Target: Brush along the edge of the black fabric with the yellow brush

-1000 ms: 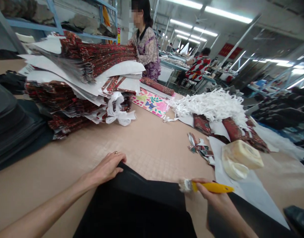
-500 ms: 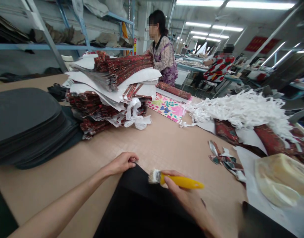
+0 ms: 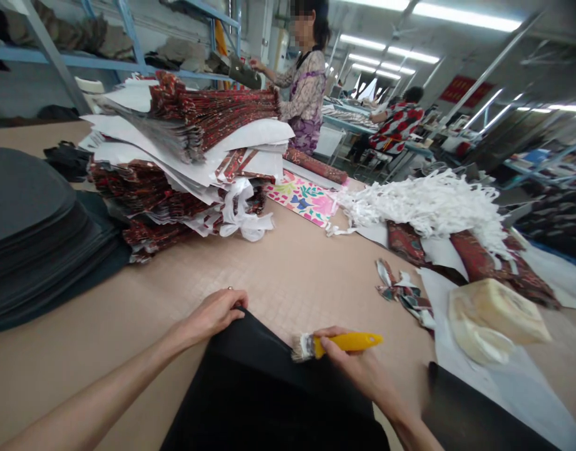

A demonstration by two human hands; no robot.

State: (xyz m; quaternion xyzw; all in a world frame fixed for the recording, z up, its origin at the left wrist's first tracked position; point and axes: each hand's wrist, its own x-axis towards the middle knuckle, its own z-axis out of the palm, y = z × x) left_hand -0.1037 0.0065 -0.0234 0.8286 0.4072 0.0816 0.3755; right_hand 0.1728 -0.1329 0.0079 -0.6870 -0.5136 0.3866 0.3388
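A black sheet of material (image 3: 269, 394) lies in front of me on the tan-covered table (image 3: 264, 275). My left hand (image 3: 222, 310) pinches its far left corner between thumb and fingers. In my right hand (image 3: 347, 357) is a paintbrush (image 3: 351, 342) with a yellow handle, gripped near the ferrule. Its pale bristles, whitish at the base, point left and rest at the sheet's far edge, right of the pinched corner. To the right a cut-open yellowish plastic container (image 3: 494, 313) sits on white paper (image 3: 513, 388).
Stacked dark rounded panels (image 3: 29, 207) stand at the left. Behind are bundled red patterned pieces with white sheets (image 3: 185, 156) and a floral strip (image 3: 302, 197). White strips (image 3: 424, 203) and fabric scraps (image 3: 405, 294) lie right. A person (image 3: 307, 81) stands across the table.
My right hand has shifted the brush slightly along the sheet's edge, away from the left hand. The person opposite now holds a dark item near the shelf. The view has turned a little.
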